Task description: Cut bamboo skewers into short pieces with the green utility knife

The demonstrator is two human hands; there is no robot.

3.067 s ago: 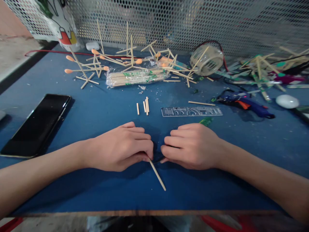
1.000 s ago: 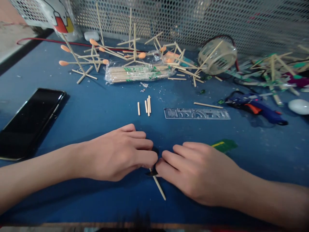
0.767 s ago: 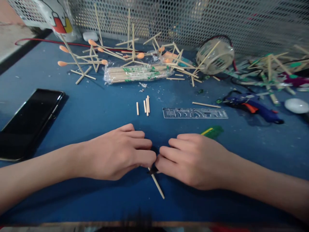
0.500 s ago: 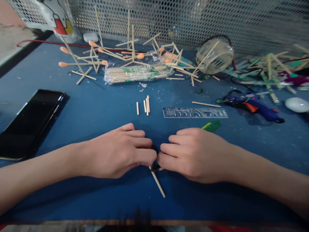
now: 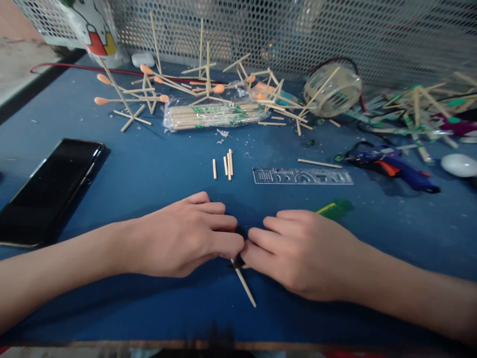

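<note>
Blade across the stick
Left hand pinches it, right hand holds the cutter; I'd slip if it rolled (round wood).

Looks like a makeshift craft workspace, set up on a blue counter against a perforated metal panel. Shows small-scale handiwork in a glue gun, a clear stencil ruler, a plastic-wrapped bundle of sticks, short cut sticks, a loose wooden stick, joined stick pieces and scattered white scraps. Could belong to a home or a school; impossible to tell which.
</note>
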